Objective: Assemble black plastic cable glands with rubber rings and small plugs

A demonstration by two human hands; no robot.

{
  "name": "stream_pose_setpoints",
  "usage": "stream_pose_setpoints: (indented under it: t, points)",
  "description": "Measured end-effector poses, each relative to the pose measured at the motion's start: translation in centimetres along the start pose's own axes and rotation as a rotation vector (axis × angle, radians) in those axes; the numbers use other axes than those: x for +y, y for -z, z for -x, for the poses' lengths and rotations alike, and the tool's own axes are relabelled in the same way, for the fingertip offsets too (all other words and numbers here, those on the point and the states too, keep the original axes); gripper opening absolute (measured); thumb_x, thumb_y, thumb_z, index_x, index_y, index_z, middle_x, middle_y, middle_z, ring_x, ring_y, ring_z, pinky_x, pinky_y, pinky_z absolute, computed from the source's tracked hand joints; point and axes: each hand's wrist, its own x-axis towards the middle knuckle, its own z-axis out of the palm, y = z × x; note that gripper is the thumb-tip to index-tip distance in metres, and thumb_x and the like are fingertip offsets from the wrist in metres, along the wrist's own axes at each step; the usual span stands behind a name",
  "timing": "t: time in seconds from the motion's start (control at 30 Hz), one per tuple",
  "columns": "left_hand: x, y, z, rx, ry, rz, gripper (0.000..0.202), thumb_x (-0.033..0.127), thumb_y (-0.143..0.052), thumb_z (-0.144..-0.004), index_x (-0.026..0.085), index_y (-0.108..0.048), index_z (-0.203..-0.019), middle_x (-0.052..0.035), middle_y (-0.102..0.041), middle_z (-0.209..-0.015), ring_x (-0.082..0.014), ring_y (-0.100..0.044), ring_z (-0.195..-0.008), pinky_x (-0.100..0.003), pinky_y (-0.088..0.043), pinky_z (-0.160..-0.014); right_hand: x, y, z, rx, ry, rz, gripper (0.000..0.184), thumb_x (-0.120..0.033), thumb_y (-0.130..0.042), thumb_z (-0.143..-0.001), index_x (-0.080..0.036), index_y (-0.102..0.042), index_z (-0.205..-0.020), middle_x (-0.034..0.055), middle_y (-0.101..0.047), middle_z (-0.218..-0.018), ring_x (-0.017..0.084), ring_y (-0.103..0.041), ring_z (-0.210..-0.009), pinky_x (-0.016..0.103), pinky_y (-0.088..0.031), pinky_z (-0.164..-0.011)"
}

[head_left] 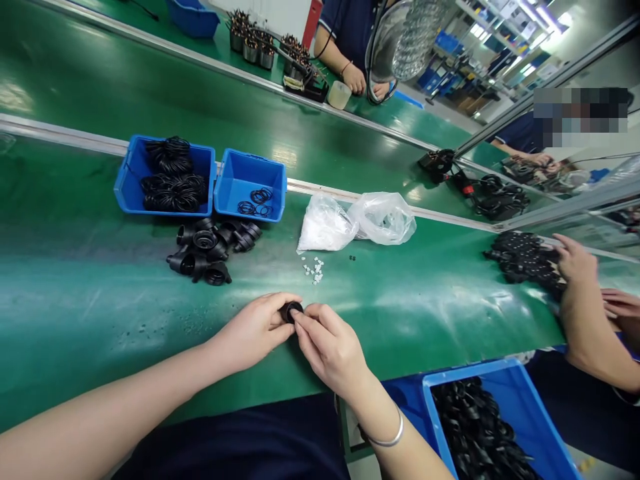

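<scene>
My left hand (260, 330) is closed around a small black plastic fitting (291, 311), whose round opening faces up toward me. At that opening, the fingertips of my right hand (327, 343) are pinched together; whatever they hold, if anything, is hidden. Beyond my hands lie several small white pieces (314, 269) and a couple of tiny black parts (353, 258). A pile of similar black fittings (205, 243) sits on the green tabletop (150, 300) to the left.
Two blue bins with black rubber rings, a fuller one (123, 180) and another (250, 173), stand behind the pile. Clear plastic bags (330, 223) lie beside them. A blue crate (537, 407) of black parts is at lower right. A co-worker's hand (575, 260) touches black parts (525, 257).
</scene>
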Motion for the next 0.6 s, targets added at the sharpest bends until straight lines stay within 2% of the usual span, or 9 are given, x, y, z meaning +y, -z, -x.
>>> stream_pose_setpoints:
  t: [0.1,0.2,0.3,0.33,0.4,0.5,0.6]
  points:
    - [0.1,0.0,0.0,0.015,-0.007,-0.023,0.039,0.021,-0.053,-0.082,0.021,-0.054,-0.121,0.0023,-0.060,-0.072,-0.0148,-0.058,-0.064,-0.025,-0.046,-0.061,0.0,-0.4,0.6,-0.013,0.040,0.092,0.043,-0.011,-0.048,-0.089,-0.016,-0.049,-0.131,0.0123,-0.057,-0.102,0.021,-0.058,-0.093,0.035,-0.054,-0.078]
    - [0.0,0.0,0.1,0.033,-0.025,-0.063,0.039,0.022,-0.051,-0.084,0.021,-0.054,-0.123,0.0024,-0.059,-0.069,-0.0153,-0.058,-0.061,-0.027,-0.048,-0.061,-0.3,-0.4,0.6,-0.059,0.049,0.170,0.046,-0.013,-0.047,-0.089,-0.018,-0.045,-0.135,0.0131,-0.059,-0.103,0.023,-0.059,-0.091,0.039,-0.054,-0.076]
    - [-0.2,0.0,0.1,0.020,-0.029,0.030,0.038,0.023,-0.054,-0.083,0.021,-0.054,-0.122,-0.0020,-0.065,-0.085,-0.0172,-0.064,-0.072,-0.029,-0.052,-0.069,-0.5,0.2,0.4,-0.130,0.030,0.162,0.048,-0.013,-0.046,-0.090,-0.019,-0.042,-0.137,0.0126,-0.060,-0.104,0.024,-0.059,-0.091,0.039,-0.054,-0.076]
    - [-0.3,-0.1,0.1,0.008,-0.029,0.101,0.039,0.023,-0.056,-0.082,0.021,-0.053,-0.121,-0.0039,-0.066,-0.093,-0.0184,-0.066,-0.080,-0.030,-0.053,-0.074,-0.4,0.5,0.4,-0.122,0.018,0.124,0.049,-0.013,-0.046,-0.089,-0.020,-0.041,-0.138,0.0122,-0.059,-0.105,0.023,-0.059,-0.092,0.038,-0.054,-0.077]
    - [-0.3,-0.1,0.0,-0.025,-0.031,0.244,0.040,0.025,-0.060,-0.081,0.021,-0.052,-0.120,-0.0062,-0.065,-0.106,-0.0204,-0.067,-0.092,-0.032,-0.053,-0.084,-0.3,1.0,0.6,-0.027,-0.035,0.022,0.050,-0.011,-0.046,-0.089,-0.022,-0.040,-0.137,0.0108,-0.058,-0.105,0.020,-0.059,-0.091,0.035,-0.054,-0.077]
    - [0.1,0.0,0.0,-0.043,-0.036,0.296,0.036,0.029,-0.054,-0.087,0.020,-0.052,-0.122,-0.0079,-0.064,-0.113,-0.0202,-0.068,-0.091,-0.035,-0.054,-0.084,-0.1,1.5,0.8,0.151,-0.145,-0.098,0.047,-0.011,-0.047,-0.088,-0.024,-0.041,-0.133,0.0073,-0.055,-0.097,0.016,-0.058,-0.079,0.032,-0.054,-0.071]
    - [0.7,0.2,0.0,-0.031,-0.044,0.240,0.031,0.028,-0.045,-0.091,0.019,-0.057,-0.118,-0.0079,-0.063,-0.116,-0.0179,-0.067,-0.085,-0.034,-0.054,-0.080,-0.1,1.5,0.9,0.109,-0.195,-0.135,0.046,-0.015,-0.050,-0.088,-0.023,-0.040,-0.132,0.0056,-0.053,-0.094,0.014,-0.055,-0.071,0.030,-0.053,-0.066]
